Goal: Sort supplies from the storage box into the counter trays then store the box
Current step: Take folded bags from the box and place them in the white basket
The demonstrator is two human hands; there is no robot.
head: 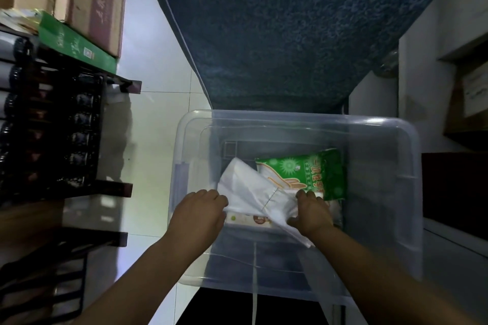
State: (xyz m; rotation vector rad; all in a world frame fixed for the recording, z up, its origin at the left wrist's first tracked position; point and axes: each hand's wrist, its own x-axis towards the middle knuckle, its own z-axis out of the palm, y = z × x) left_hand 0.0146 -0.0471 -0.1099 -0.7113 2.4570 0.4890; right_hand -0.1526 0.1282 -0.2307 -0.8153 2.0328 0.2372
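Far left of frame: dark rack (52, 134) with cardboard boxes (87, 0) stacked at upper left. Centre: clear storage box (383, 166) on the floor, blue mat (290, 29) above it in frame. Left hand (199, 215) is inside the box, fingers curled onto the left edge of a white plastic bag (250, 192). Right hand (311, 215) pinches the same bag's right side. Green glove packet (311, 173) lies just behind the bag (partly covered), lower centre-right.

Blue rug (290, 34) — cardboard boxes (87, 2), black rack (52, 134)
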